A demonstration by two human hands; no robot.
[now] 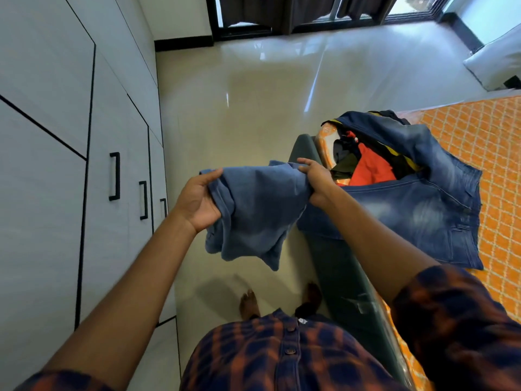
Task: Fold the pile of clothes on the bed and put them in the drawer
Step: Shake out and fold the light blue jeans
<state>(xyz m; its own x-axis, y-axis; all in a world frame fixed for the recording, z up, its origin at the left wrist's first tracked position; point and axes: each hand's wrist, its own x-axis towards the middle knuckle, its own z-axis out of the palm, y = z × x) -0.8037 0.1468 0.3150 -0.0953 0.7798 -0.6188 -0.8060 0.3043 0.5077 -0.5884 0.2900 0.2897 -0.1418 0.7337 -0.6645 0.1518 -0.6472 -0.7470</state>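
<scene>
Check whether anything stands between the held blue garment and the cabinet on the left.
Nothing visible does: only floor separates the blue garment from the cabinet. All the cabinet fronts in view are closed.

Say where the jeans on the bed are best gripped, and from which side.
Likely the jeans by their waistband, a grip at each end, reaching across from the bed's near edge. The band lies flat and exposed on the orange bedspread; one leg is draped over the clothes pile.
</scene>
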